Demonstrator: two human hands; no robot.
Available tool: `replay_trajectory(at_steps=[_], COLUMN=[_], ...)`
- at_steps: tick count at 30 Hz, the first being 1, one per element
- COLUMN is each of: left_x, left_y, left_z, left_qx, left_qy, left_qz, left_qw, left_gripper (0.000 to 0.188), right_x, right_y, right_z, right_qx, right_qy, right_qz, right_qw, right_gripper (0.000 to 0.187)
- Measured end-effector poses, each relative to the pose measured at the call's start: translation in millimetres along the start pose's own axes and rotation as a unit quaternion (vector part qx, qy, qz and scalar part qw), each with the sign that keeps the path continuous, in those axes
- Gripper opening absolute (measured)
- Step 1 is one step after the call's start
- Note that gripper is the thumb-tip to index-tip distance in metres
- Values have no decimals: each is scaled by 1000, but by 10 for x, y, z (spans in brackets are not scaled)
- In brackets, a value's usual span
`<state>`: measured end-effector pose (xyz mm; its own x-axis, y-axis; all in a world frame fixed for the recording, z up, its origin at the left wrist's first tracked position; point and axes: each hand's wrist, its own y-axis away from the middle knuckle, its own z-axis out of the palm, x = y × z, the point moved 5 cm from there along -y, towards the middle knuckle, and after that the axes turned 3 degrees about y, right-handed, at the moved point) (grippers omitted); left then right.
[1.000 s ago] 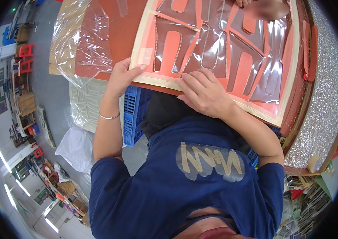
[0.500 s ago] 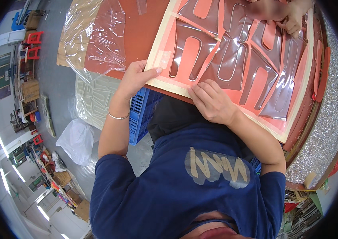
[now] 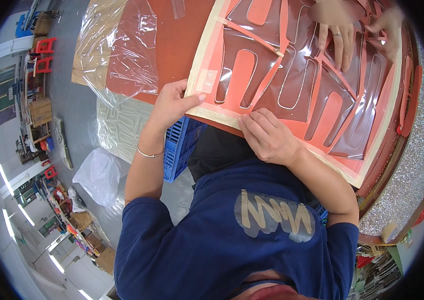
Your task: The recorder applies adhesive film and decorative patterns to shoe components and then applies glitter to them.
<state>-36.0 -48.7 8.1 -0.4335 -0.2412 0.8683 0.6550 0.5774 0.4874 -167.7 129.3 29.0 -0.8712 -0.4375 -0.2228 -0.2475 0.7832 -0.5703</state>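
Note:
A coral-pink pattern board [image 3: 248, 75] lies before me at the upper right, edged with a cream strip. Brown, glossy clear-looking pieces [image 3: 299, 107] with long looped cutouts cover it. My left hand [image 3: 169, 106] grips its near left corner, thumb on top and fingers partly hidden underneath. Along the near edge, my right hand [image 3: 272, 137] has its fingers curled and pressed together on the cream border. Across the board, a co-worker's hand [image 3: 339, 37] with a ring rests on the pieces, fingers stretched out. The co-worker's other hand [image 3: 384, 32] is blurred beside it.
A red-brown tabletop [image 3: 177, 40] is under the board, with crumpled clear film [image 3: 127, 50] on its left. Below stand a blue plastic crate [image 3: 179, 145] and a white plastic bag [image 3: 99, 175]. A glittery silver surface [image 3: 402, 190] curves along the right.
The board has shifted slightly right and toward me, my hands still on it. The co-worker's hands have come further over the board; one now lies with fingers extended.

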Motion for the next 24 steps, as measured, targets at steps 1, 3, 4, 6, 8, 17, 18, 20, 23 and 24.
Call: replay_trajectory(at_steps=[1,3,4,6,8,17,18,20,23,24], left_x=[-10,-33,-48,-57,-68,-141,-146,-111,-96,-110], left_y=[0,2,4,7,12,6,17,29,45,53], left_z=[9,7,9,-3,4,-7,-15,28,16,3], left_qx=[1,19,20,37,43,68,76,88,109,116], left_qy=[0,-6,-7,-35,-31,-31,-38,-43,-66,-84], left_qz=[0,16,16,29,30,49,53,62,75,77], left_qw=[1000,1000,1000,998,998,996,995,993,989,987], left_gripper=[29,27,27,26,26,23,22,22,21,22], right_x=[-2,-5,-5,-6,-15,-8,-9,4,26,26], right_y=[-2,3,9,22,22,24,3,3,26,22], right_z=[-3,3,6,23,32,30,25,20,54,59], right_qx=[1,5,8,-2,-12,-33,-46,-54,-51,-54], right_qy=[5,6,7,7,7,0,5,11,-6,-5], right_qz=[-1,3,6,2,-2,6,8,8,20,21], right_qw=[1000,1000,1000,1000,1000,999,999,998,998,998], right_gripper=[25,25,24,31,38,38,37,35,38,38])
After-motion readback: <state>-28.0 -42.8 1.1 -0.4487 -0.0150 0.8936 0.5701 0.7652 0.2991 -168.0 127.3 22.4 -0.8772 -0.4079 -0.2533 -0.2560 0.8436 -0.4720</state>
